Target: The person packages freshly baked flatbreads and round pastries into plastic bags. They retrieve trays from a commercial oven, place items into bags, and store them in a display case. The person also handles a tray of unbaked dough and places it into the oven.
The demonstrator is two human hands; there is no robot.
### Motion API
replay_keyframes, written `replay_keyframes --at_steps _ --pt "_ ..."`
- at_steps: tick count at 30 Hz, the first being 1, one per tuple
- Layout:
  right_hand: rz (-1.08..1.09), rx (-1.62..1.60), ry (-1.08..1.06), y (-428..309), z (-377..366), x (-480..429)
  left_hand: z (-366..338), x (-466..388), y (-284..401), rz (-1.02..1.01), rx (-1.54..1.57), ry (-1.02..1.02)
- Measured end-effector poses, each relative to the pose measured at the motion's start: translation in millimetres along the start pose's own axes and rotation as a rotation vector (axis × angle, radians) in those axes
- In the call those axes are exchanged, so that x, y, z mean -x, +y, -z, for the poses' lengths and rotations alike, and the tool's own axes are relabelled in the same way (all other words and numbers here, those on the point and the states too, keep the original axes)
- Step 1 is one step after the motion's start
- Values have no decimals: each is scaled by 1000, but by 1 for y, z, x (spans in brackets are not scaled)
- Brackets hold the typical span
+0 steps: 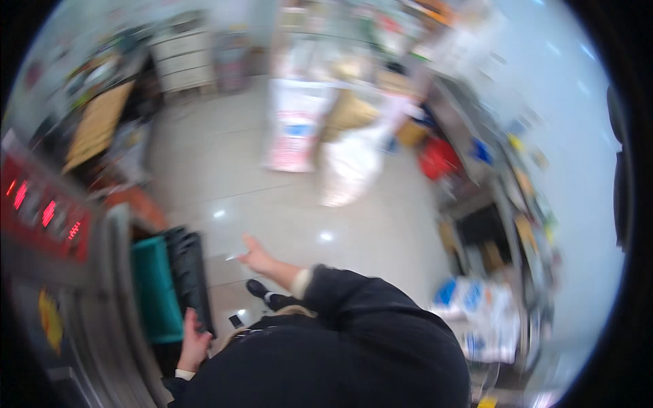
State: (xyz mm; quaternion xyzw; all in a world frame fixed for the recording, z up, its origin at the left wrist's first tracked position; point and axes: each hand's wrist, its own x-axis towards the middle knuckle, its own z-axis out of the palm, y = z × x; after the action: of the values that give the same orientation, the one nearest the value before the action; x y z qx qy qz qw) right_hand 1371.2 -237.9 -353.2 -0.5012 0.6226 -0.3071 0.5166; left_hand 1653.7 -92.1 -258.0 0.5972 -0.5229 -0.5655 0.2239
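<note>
My left hand (pixel 194 337) is low at the left, at the near end of a black ribbed plastic tray or crate (pixel 190 270). Blur hides whether its fingers grip that edge or only rest by it. Beside the black piece stands a teal plastic bin (pixel 157 290), tilted in the view. Out over the tiled floor, my right hand (pixel 258 259) is held with its fingers apart and nothing in them. Both arms wear dark sleeves with pale cuffs.
A steel machine with a lit red display panel (pixel 46 204) borders the left. Ahead on the floor stand a printed white sack (pixel 296 127) and another whitish sack (pixel 352 166). A cluttered steel counter (pixel 474 137) runs along the right, with a blue-and-white sack (pixel 482 316) nearer me.
</note>
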Motion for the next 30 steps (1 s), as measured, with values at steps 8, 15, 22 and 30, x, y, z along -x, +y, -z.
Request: replay_keyframes --at_steps 8,15,22,30 --pt "-60 -866 179 -67 38 55 -181 -136 92 -653 193 -107" --pt "832 213 747 -114 250 194 -327 -172 146 480 822 -921" --pt "-691 416 628 200 368 334 -520 -125 315 136 700 -1219" --pt "-402 300 1481 320 470 427 -683 -179 309 451 538 -820"
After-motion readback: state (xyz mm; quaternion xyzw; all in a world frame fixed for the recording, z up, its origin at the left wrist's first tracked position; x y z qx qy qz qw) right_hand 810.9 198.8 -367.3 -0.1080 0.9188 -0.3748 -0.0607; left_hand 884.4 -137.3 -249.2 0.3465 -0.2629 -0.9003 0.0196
